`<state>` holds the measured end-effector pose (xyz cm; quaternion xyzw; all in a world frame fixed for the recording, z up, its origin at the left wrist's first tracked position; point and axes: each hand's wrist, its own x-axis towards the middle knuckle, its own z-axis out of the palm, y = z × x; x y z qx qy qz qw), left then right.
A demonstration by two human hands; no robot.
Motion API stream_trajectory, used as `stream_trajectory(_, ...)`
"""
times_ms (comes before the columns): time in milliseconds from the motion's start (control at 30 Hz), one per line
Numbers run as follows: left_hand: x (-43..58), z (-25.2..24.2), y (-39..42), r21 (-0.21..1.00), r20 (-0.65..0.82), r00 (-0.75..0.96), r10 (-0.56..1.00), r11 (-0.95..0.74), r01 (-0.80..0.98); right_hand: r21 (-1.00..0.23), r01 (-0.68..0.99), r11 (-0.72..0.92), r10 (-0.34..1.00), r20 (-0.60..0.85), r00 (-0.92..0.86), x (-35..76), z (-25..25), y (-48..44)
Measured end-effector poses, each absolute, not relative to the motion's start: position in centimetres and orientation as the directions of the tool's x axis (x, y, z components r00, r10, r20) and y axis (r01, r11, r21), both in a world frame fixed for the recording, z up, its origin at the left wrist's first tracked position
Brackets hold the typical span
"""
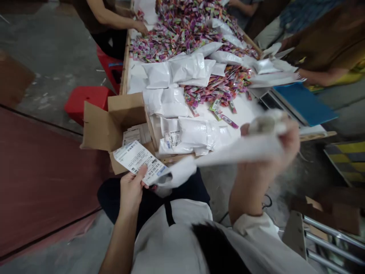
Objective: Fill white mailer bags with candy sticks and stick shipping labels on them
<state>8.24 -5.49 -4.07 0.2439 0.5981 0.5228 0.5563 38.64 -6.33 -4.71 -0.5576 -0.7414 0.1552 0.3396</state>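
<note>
My left hand (132, 186) is closed on a printed white shipping label (139, 161), thumb on top, fingers under it. From the label's lower end a long white paper strip (239, 150) runs across my lap, curled near the label, to my right hand (273, 152). That hand is raised at the right, blurred by motion and closed round a bunched part of the strip. Just beyond the label, an open cardboard box (97, 131) has more printed white papers (132, 136) in it. White plastic mailer bags (194, 133), one with a label, lie beside the box.
Small colourful packets (182, 30) are heaped on the white table. A blue folder-like object (306, 102) rests at its right. Red stools (85, 101) stand at the left. Other people's arms (114, 17) reach in at the far side. A metal frame (327, 239) is at lower right.
</note>
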Motion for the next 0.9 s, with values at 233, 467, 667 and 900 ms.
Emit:
stream_trajectory(233,7.7,-5.7,-5.3,0.872,-0.469,-0.276,0.839,0.389,-0.298,-0.546,0.833,-0.088,0.977,0.117,0.18,43.3,-5.0,6.6)
stream_trajectory(467,7.7,-5.2,-4.9,0.847,-0.522,-0.258,0.813,0.457,-0.274,-0.288,0.945,-0.155,0.924,0.296,0.241,42.2,-5.0,5.8)
stream_trajectory(667,7.3,-5.2,-4.7,0.83,-0.542,-0.186,0.82,0.486,-0.273,-0.239,0.96,0.144,0.987,-0.041,-0.158,39.6,-6.8,5.2)
stream_trajectory(900,7.1,-4.9,-5.3,0.848,-0.496,-0.132,0.858,0.446,-0.287,-0.497,0.867,0.034,0.974,0.209,0.081,38.5,-4.4,10.3)
